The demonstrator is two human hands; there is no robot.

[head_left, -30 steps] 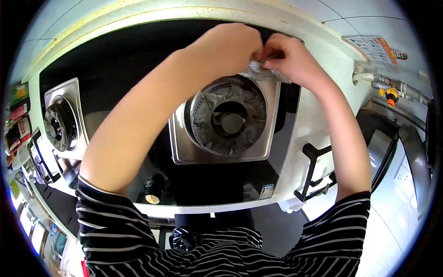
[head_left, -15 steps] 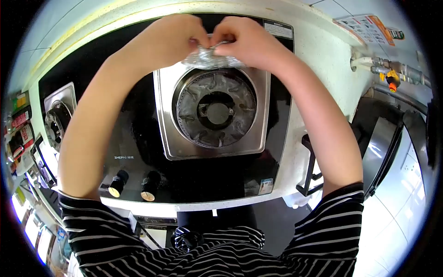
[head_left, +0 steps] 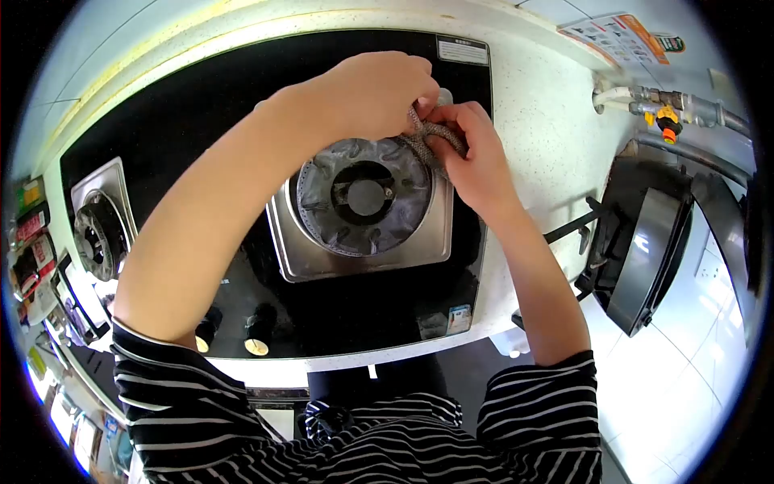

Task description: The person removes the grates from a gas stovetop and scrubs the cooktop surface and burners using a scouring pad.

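Observation:
A grey-brown woven cloth (head_left: 419, 143), bunched up, is over the back right corner of the burner tray (head_left: 363, 270). My left hand (head_left: 395, 90) reaches across the back of the burner, its fingers closed on one end of the cloth. My right hand (head_left: 477, 157) pinches the other end, close beside the left. Part of the cloth is hidden by the fingers. In the middle of the square steel tray sits the round dark burner (head_left: 364, 198) with its ring of prongs. My left forearm covers the tray's left edge.
The black glass cooktop (head_left: 355, 323) has two knobs (head_left: 260, 331) at its front. A second burner (head_left: 101, 226) lies at the left. On the right are a dark pan stand (head_left: 592, 250), a gas pipe with a yellow valve (head_left: 667, 117) and the pale counter (head_left: 532, 121).
Both hands have moved right and slightly down, from the tray's back edge to its back right corner. The material in them looked silvery and shiny; now it looks grey and woven.

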